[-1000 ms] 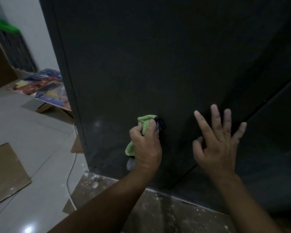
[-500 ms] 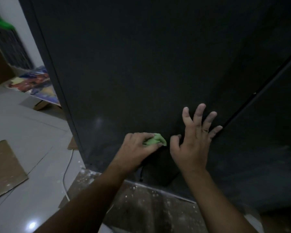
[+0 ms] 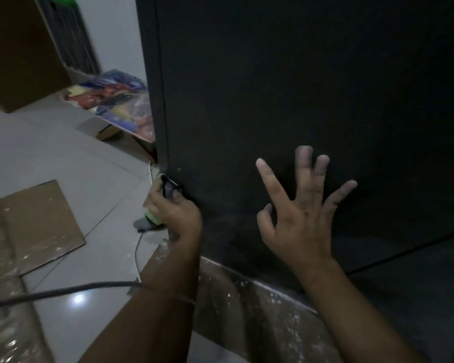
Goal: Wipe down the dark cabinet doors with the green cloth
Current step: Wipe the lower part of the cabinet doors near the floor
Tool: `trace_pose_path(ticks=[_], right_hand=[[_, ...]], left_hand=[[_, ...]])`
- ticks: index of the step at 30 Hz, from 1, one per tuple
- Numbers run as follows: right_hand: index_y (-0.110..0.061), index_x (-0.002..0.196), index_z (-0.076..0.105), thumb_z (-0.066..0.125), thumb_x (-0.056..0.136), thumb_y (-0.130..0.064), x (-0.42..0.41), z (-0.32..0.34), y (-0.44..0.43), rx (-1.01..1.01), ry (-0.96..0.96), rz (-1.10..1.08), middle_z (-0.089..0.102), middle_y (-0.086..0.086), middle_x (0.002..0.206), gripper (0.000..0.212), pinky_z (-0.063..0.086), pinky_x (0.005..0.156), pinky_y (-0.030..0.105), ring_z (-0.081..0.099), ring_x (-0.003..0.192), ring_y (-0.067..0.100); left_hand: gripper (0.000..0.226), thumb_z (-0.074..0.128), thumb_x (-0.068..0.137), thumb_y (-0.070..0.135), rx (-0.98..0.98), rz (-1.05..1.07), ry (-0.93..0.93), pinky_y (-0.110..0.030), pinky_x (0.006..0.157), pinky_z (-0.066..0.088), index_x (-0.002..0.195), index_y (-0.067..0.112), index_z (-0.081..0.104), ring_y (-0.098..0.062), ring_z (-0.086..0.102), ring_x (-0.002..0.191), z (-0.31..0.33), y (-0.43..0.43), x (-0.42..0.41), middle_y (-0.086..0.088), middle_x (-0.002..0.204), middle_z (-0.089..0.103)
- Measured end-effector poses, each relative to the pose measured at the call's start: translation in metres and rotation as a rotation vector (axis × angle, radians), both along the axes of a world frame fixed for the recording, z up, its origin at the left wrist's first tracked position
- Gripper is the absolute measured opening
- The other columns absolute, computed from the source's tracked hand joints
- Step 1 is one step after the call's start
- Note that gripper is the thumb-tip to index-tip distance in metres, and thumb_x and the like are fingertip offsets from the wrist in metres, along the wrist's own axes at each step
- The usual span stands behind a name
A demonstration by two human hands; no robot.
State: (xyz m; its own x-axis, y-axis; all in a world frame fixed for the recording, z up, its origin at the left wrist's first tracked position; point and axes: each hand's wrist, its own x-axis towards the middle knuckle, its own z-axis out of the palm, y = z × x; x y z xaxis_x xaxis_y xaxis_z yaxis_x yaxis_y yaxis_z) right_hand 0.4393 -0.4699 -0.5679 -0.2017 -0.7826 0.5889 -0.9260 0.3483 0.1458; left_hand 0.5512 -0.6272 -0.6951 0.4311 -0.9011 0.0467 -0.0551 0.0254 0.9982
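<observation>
Fingers (image 3: 177, 203) of my left hand (image 3: 178, 218) curl tight round the bunched green cloth (image 3: 152, 218), low at the left edge of the tall matt dark cabinet door (image 3: 299, 87). My right hand (image 3: 302, 218) spreads open by the door. I should flatten the cloth and overlap my strokes.

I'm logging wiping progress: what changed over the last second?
The left hand swept left across the dark door to its left edge, low down, its grip on the green cloth unchanged. The right hand stayed spread open against the door, holding nothing.
</observation>
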Motion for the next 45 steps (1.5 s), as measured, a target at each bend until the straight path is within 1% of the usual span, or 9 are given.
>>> trace_pose_path(ticks=[6, 11, 14, 23, 29, 34, 38, 42, 45], right_hand=[[-0.034, 0.156, 0.024, 0.049, 0.078, -0.032, 0.009, -0.018, -0.011, 0.213, 0.070, 0.053, 0.004, -0.006, 0.166, 0.082, -0.019, 0.114, 0.061, -0.014, 0.153, 0.022], [-0.033, 0.154, 0.027, 0.044, 0.081, -0.031, 0.007, -0.019, -0.012, 0.222, 0.086, 0.042, -0.004, -0.007, 0.166, 0.075, -0.023, 0.114, 0.058, -0.012, 0.153, 0.025], [-0.033, 0.153, 0.031, 0.046, 0.081, -0.030, 0.010, -0.023, -0.017, 0.188, 0.089, 0.045, -0.004, -0.006, 0.167, 0.073, -0.023, 0.111, 0.060, -0.016, 0.152, 0.026], [-0.028, 0.155, 0.026, 0.043, 0.078, -0.033, 0.032, -0.050, -0.035, 0.320, 0.159, 0.079, 0.007, 0.002, 0.166, 0.079, -0.015, 0.114, 0.064, -0.005, 0.154, 0.030], [-0.027, 0.152, 0.036, 0.041, 0.076, -0.036, 0.047, -0.064, -0.047, 0.435, 0.177, 0.074, 0.009, 0.000, 0.167, 0.076, -0.014, 0.113, 0.067, -0.008, 0.154, 0.024], [-0.028, 0.152, 0.034, 0.039, 0.076, -0.041, 0.055, -0.071, -0.062, 0.467, 0.242, 0.067, 0.009, 0.002, 0.167, 0.077, -0.019, 0.109, 0.070, -0.010, 0.153, 0.032], [-0.026, 0.151, 0.037, 0.041, 0.075, -0.042, 0.051, -0.073, -0.063, 0.510, 0.294, 0.069, 0.011, 0.001, 0.167, 0.078, -0.019, 0.111, 0.066, -0.008, 0.153, 0.031], [-0.026, 0.150, 0.040, 0.038, 0.076, -0.041, 0.050, -0.067, -0.061, 0.539, 0.280, 0.069, 0.015, -0.001, 0.166, 0.076, -0.020, 0.112, 0.062, -0.007, 0.153, 0.028], [-0.026, 0.151, 0.040, 0.043, 0.075, -0.038, 0.050, -0.063, -0.057, 0.569, 0.284, 0.068, 0.014, -0.003, 0.166, 0.076, -0.019, 0.114, 0.060, -0.007, 0.154, 0.025]], left_hand=[[0.012, 0.055, 0.095, 0.008, 0.287, -0.140, 0.028, -0.025, 0.073, 0.040, 0.106, 0.010, 0.049, -0.036, 0.057, 0.098, -0.066, 0.034, -0.007, -0.011, 0.103, 0.050], [0.015, 0.052, 0.100, 0.018, 0.563, -0.194, 0.191, -0.034, 0.076, 0.048, 0.110, 0.027, 0.045, -0.025, 0.058, 0.100, -0.083, 0.042, -0.013, -0.006, 0.110, 0.056], [0.013, 0.055, 0.099, 0.017, 0.442, -0.091, 0.209, -0.014, 0.073, 0.042, 0.110, 0.018, 0.049, -0.021, 0.053, 0.097, -0.057, 0.039, -0.013, -0.005, 0.109, 0.050], [0.026, 0.061, 0.092, 0.001, 0.154, -0.072, 0.225, 0.003, 0.078, 0.036, 0.112, 0.016, 0.059, 0.018, 0.045, 0.098, -0.014, 0.045, -0.027, -0.004, 0.112, 0.044], [0.016, 0.058, 0.090, -0.004, 0.344, 0.203, 0.274, -0.032, 0.081, 0.048, 0.099, 0.008, 0.062, -0.024, 0.056, 0.091, -0.055, -0.025, 0.000, -0.021, 0.106, 0.058], [0.020, 0.051, 0.099, 0.015, 0.510, 0.125, 0.215, -0.030, 0.086, 0.046, 0.113, 0.017, 0.066, -0.022, 0.059, 0.100, -0.127, -0.043, 0.016, -0.007, 0.112, 0.065], [0.034, 0.046, 0.102, 0.029, 0.785, 0.052, 0.355, -0.045, 0.093, 0.053, 0.133, 0.024, 0.058, -0.033, 0.064, 0.105, -0.184, -0.046, 0.015, -0.010, 0.120, 0.067], [0.047, 0.033, 0.105, 0.029, 0.893, -0.043, 0.300, -0.048, 0.096, 0.049, 0.152, 0.024, 0.031, -0.043, 0.057, 0.114, -0.185, -0.031, -0.006, -0.017, 0.143, 0.049], [0.045, 0.034, 0.104, 0.026, 0.889, -0.043, 0.227, -0.044, 0.101, 0.040, 0.148, 0.018, 0.036, -0.046, 0.049, 0.121, -0.166, -0.001, -0.029, -0.027, 0.139, 0.049]])
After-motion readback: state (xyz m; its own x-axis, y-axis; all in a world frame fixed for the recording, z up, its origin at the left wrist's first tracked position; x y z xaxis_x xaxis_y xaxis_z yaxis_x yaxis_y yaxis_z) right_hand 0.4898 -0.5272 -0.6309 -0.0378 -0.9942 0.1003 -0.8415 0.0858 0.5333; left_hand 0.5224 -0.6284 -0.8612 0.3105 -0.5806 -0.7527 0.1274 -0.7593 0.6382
